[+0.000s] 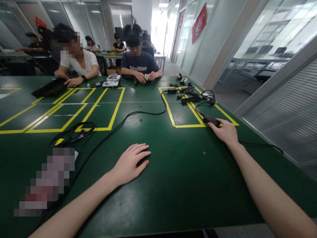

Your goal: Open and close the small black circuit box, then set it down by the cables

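My left hand rests palm down on the green table, its fingers spread and nothing in it. Farther to the right, my right hand grips a black power adapter between thumb and fingers, low over the yellow tape outline. From the adapter one thin cord curves back toward a pile of black cords and adapters. Another black cord runs out to the right from beneath my right hand. How my right fingertips sit on the far side of the adapter is hidden.
A long black cable crosses the table to another adapter. At left lie a coiled cable and a blurred-out object. Two people sit across, one beside a black tray; a white game controller lies between them.
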Available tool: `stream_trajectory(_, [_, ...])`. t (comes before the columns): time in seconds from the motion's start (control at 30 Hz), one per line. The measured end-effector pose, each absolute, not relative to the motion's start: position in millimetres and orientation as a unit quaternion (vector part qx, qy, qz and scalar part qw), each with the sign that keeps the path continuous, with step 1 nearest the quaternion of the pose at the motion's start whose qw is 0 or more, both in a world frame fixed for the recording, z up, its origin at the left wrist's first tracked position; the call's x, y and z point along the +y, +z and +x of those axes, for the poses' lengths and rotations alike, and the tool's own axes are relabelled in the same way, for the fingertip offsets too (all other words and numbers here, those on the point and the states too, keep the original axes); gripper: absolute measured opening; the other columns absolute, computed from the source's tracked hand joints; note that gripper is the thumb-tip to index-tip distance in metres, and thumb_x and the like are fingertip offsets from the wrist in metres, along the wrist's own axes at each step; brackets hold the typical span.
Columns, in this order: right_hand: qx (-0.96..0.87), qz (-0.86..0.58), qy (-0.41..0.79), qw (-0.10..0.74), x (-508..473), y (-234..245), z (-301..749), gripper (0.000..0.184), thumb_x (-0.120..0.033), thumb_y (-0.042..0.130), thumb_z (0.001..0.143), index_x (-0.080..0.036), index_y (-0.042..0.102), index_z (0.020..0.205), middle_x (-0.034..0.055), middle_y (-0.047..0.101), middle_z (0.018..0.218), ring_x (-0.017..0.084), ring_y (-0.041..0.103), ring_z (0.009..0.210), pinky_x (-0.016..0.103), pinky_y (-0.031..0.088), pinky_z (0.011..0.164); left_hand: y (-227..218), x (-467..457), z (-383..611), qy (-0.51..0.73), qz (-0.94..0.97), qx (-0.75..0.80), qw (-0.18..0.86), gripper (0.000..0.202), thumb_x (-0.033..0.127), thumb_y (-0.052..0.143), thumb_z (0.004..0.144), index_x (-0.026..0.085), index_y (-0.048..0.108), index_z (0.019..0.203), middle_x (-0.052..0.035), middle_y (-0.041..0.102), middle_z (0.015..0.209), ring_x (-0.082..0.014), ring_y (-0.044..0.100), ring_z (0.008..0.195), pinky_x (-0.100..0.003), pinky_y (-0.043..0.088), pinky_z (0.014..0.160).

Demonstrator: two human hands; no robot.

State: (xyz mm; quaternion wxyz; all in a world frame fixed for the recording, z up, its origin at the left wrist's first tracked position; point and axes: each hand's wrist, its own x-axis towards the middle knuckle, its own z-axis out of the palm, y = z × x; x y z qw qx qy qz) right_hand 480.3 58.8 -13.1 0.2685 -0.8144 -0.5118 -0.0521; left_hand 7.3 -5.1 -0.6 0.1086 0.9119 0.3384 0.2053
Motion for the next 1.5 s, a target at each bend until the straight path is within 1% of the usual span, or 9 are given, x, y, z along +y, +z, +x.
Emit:
stream_trajectory(0.1, [-0.541,-0.783,-0.047,0.303,57.7,-15.2,484.1,0.057,-0.047,0.069,0.078,-0.012,0.073,0.122,0.0198,0.072,0.118,0.037,0.068,0.105,0.046,0.054,0.091,-0.9,-5.1,7.1,0.204,0.912,0.34,0.111,0.03,0.027,0.06,0.101,0.023,0.071,0.129,-0.01,0.068,0.144,-0.0282,0.061,0.137,-0.054,0.048,0.119])
stream_trajectory(0.23, [-0.501,-0.787,-0.018,0.359,56.1,-14.2,486.7,0.05,-0.049,0.066,0.08,-0.016,0.074,0.117,0.0145,0.075,0.109,0.029,0.071,0.084,0.044,0.055,0.085,-1.6,-4.7,6.5,0.201,0.912,0.338,0.113,0.031,0.028,0.06,0.101,0.023,0.071,0.13,-0.0097,0.068,0.144,-0.028,0.06,0.138,-0.054,0.047,0.12])
stream_trajectory(0.5, [-0.423,-0.819,0.024,0.387,55.2,-10.7,492.9,0.053,-0.052,0.052,0.092,-0.013,0.074,0.119,0.0054,0.065,0.058,0.03,0.068,0.059,0.044,0.057,0.071,-1.9,-4.4,6.5,0.206,0.912,0.334,0.118,0.031,0.028,0.06,0.102,0.022,0.071,0.129,-0.011,0.068,0.144,-0.0292,0.061,0.138,-0.056,0.047,0.119])
stream_trajectory(0.63, [-0.415,-0.823,0.032,0.387,54.2,-12.3,493.9,0.059,-0.054,0.061,0.086,-0.012,0.069,0.128,0.0157,0.076,0.098,0.025,0.067,0.054,0.046,0.057,0.07,-2.1,-4.1,6.1,0.209,0.911,0.336,0.119,0.031,0.028,0.06,0.102,0.023,0.071,0.13,-0.0101,0.068,0.144,-0.0286,0.061,0.138,-0.055,0.047,0.12])
stream_trajectory(0.73, [-0.451,-0.801,0.005,0.393,53.3,-13.1,492.3,0.069,-0.058,0.074,0.075,-0.017,0.066,0.129,0.0182,0.071,0.121,0.029,0.071,0.075,0.046,0.057,0.076,-1.7,-4.0,5.8,0.213,0.911,0.332,0.123,0.031,0.028,0.061,0.101,0.024,0.071,0.13,-0.0101,0.068,0.143,-0.0286,0.061,0.137,-0.055,0.047,0.12])
stream_trajectory(0.83, [-0.505,-0.777,-0.025,0.374,53.1,-10.9,490.3,0.059,-0.057,0.077,0.069,-0.019,0.068,0.113,0.0147,0.071,0.108,0.035,0.067,0.098,0.046,0.054,0.083,-0.6,-4.2,5.8,0.214,0.911,0.33,0.124,0.031,0.028,0.061,0.101,0.023,0.072,0.129,-0.0108,0.068,0.143,-0.0289,0.062,0.137,-0.055,0.047,0.119])
stream_trajectory(1.03, [-0.517,-0.78,-0.027,0.353,52.4,-0.2,487.9,0.056,-0.048,0.078,0.066,-0.019,0.068,0.113,0.0068,0.062,0.088,0.032,0.062,0.087,0.043,0.051,0.077,1.4,-4.9,5.4,0.205,0.913,0.33,0.123,0.031,0.027,0.061,0.101,0.023,0.071,0.13,-0.0102,0.068,0.144,-0.0282,0.061,0.138,-0.055,0.047,0.12])
stream_trajectory(1.3, [-0.493,-0.79,-0.055,0.359,56.0,-9.2,489.9,0.04,-0.044,0.069,0.078,-0.02,0.072,0.11,0.016,0.072,0.109,0.038,0.066,0.105,0.049,0.053,0.091,1.1,-5.0,4.6,0.211,0.912,0.327,0.127,0.031,0.028,0.061,0.101,0.025,0.072,0.13,-0.0099,0.067,0.145,-0.0282,0.061,0.138,-0.054,0.046,0.12])
stream_trajectory(1.5, [-0.48,-0.828,-0.013,0.291,59.2,-13.4,490.8,0.045,-0.047,0.073,0.076,-0.018,0.077,0.11,0.0184,0.077,0.106,0.041,0.071,0.099,0.051,0.056,0.081,1.8,-4.8,4.5,0.211,0.912,0.327,0.129,0.03,0.028,0.061,0.101,0.025,0.072,0.129,-0.0094,0.067,0.145,-0.0279,0.061,0.138,-0.054,0.047,0.12])
